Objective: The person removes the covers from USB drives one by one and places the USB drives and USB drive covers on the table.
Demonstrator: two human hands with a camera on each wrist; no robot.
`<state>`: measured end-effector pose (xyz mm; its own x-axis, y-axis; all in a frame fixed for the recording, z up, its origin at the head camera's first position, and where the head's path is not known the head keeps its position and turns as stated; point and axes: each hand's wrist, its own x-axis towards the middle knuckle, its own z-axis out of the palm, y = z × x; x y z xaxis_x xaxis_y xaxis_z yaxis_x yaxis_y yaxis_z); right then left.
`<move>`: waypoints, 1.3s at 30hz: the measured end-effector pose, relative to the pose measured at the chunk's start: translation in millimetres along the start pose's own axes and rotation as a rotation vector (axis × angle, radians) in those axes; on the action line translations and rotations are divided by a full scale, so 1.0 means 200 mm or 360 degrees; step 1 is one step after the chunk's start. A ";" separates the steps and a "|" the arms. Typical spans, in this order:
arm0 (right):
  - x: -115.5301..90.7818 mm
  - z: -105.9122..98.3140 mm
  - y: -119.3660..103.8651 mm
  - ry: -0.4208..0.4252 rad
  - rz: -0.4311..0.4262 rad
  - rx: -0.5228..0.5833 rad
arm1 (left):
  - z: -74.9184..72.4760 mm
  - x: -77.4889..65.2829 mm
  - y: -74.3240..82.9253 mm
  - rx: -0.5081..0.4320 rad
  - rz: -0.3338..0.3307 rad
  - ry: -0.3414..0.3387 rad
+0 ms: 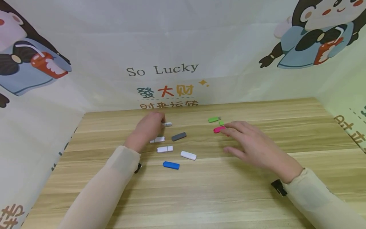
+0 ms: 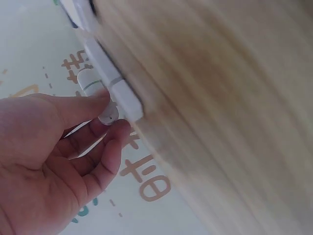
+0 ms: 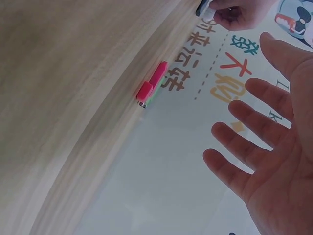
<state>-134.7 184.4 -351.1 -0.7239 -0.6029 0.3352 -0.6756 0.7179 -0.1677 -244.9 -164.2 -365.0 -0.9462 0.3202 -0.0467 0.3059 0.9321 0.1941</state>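
Observation:
My left hand (image 1: 150, 128) is at the back left of the table. Its thumb and fingers pinch a white USB stick (image 2: 89, 81), which shows past the fingertips in the left wrist view. Another white USB stick (image 1: 158, 139) lies beside that wrist, and a third white one with a cap seam (image 1: 165, 149) sits nearer the front. On the right, my right hand (image 1: 251, 143) hovers with fingers spread, holding nothing. Its fingertips overlap a pink USB stick (image 1: 219, 129) in the head view; the right wrist view shows them apart from it.
Behind the pink stick lie a green USB stick (image 1: 213, 119), its metal plug bare, and a small green cap (image 1: 221, 122). Mid-table are a dark grey stick (image 1: 179, 136), a plain white stick (image 1: 188, 155) and a blue stick (image 1: 171, 165). A printed cloth (image 1: 108, 79) hangs behind the wooden table (image 1: 200, 197).

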 end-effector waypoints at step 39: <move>0.16 0.01 -0.05 0.0031 -0.0078 -0.0043 | -0.06 -0.34 0.46 0.0014 0.0484 0.0473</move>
<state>-151.6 157.8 -341.6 -0.6870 -0.6309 0.3606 -0.7059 0.6971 -0.1253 -153.6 -101.9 -332.5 -0.8017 0.5192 0.2962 0.5754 0.8045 0.1472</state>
